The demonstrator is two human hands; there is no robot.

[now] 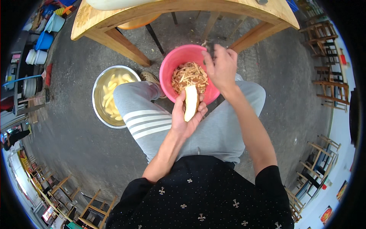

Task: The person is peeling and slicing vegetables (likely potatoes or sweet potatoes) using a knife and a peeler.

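Observation:
My left hand (186,116) is wrapped round a long potato (191,100). Its upward face is peeled pale, while brown skin stays along the right side. My right hand (222,66) is raised over the right rim of a pink tub (166,70), apart from the potato. Its fingers are bent and smeared by motion, around a dark, blurred object that I cannot make out. Inside the tub lies a heap of brown and pale peelings (189,76). To the left, a metal basin (97,108) holds several peeled potatoes (112,95) in liquid.
A wooden table (110,23) stands just ahead, with an orange-seated stool (139,21) under it. My knees flank the tub. Blue buckets (44,40) sit at the far left. Wooden chairs (331,86) line the right wall, and more chairs (97,209) stand at the lower left.

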